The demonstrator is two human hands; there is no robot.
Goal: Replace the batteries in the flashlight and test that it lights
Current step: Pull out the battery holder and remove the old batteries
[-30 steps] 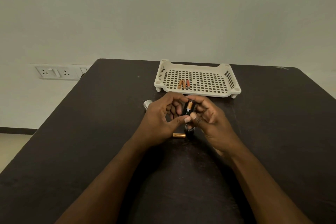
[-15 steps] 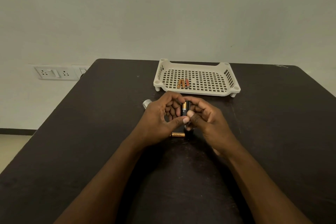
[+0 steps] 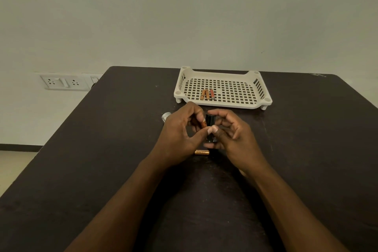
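Note:
Above the middle of the dark table, both hands meet around a black battery holder, held upright. My right hand grips the holder with thumb and fingers. My left hand pinches a copper-topped battery against the holder's left side. One more copper and black battery lies flat on the table just below the hands. A silver flashlight part peeks out behind my left hand, mostly hidden.
A white perforated tray stands at the back of the table with three small batteries lying in it. A wall socket plate is on the wall to the left.
The battery in my left hand has gone further down along the holder, so less of it shows. Both hands stay together at about the same spot.

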